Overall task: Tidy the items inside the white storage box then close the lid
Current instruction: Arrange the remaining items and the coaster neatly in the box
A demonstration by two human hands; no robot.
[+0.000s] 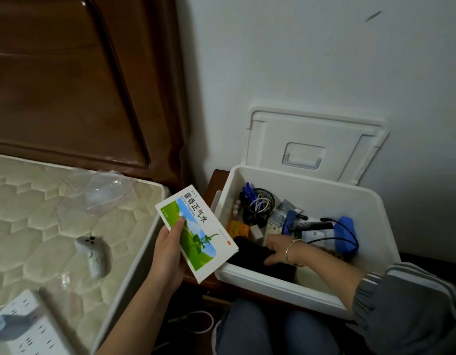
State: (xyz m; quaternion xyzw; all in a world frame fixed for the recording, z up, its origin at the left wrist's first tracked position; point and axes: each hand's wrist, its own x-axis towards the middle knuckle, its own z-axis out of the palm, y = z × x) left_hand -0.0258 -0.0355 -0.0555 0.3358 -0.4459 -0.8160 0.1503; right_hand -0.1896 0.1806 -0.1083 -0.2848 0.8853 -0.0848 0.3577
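The white storage box stands open on a wooden bedside stand, its lid leaning back against the wall. Inside lie a black mesh cup with blue pens and a white cable, an orange packet, a blue object with a black cable and a black flat item. My left hand holds a green and white medicine carton just left of the box. My right hand reaches into the box, fingers on the black flat item.
A mattress at left carries a grey game controller, a clear zip bag and a white power strip. A dark wooden headboard stands behind it. My knees are below the box, a white cable on the floor.
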